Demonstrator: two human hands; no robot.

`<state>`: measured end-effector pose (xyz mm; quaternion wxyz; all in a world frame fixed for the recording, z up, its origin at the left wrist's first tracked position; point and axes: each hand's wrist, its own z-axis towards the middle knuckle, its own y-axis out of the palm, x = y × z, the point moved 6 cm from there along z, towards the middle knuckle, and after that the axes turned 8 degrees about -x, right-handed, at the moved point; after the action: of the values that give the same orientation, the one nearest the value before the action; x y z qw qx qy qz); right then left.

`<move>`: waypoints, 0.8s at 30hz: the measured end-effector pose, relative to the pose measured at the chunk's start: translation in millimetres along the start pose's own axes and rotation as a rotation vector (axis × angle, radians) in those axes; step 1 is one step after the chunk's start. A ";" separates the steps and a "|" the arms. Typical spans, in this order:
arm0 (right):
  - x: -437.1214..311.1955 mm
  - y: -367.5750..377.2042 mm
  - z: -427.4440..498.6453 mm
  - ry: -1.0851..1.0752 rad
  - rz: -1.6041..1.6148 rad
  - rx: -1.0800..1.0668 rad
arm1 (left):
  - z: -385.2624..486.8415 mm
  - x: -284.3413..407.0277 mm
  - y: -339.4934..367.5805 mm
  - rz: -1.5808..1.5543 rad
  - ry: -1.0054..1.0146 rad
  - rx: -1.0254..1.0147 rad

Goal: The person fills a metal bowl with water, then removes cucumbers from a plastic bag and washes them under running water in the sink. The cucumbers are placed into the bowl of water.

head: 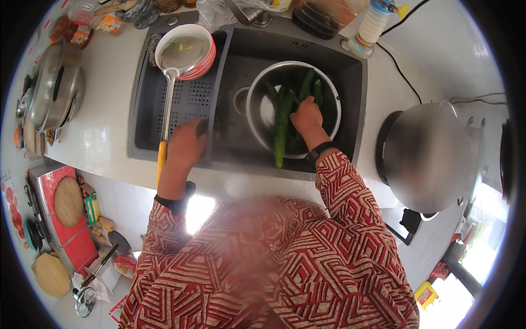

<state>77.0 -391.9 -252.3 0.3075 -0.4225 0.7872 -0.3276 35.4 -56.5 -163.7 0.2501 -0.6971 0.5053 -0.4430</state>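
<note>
My right hand [308, 117] is inside a stainless steel bowl [251, 123], closed around a slim dark tool [294, 97] that it mostly hides. Several green cucumbers lie in the bowl around it. One long cucumber [282, 123] leans over the near rim, just left of the hand. My left hand [187, 142] is blurred above the near side of the left basin, beside the shaft of a ladle. A small dark patch shows at its fingertips; whether it is a held piece is unclear. The ladle [166, 111] rests its head on stacked red-and-white bowls [207, 68] with liquid and green scraps inside.
The grey double sink [224, 103] has a perforated tray [197, 92] on the left and a drain [240, 100] beside the steel bowl. A faucet [246, 14] and a bottle of dark liquid [316, 18] stand behind. A lidded pot [57, 86] is at left; a blurred round object [427, 156] is at right.
</note>
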 end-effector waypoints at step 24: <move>47.0 -42.6 -114.0 -0.180 1.490 -0.703 | 67.5 133.0 -50.7 -0.903 0.378 -0.051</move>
<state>-11.4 -421.7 -161.0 0.3559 0.1137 0.8898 0.2622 131.5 -167.9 -107.3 -0.0804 -0.7598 0.1997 -0.6135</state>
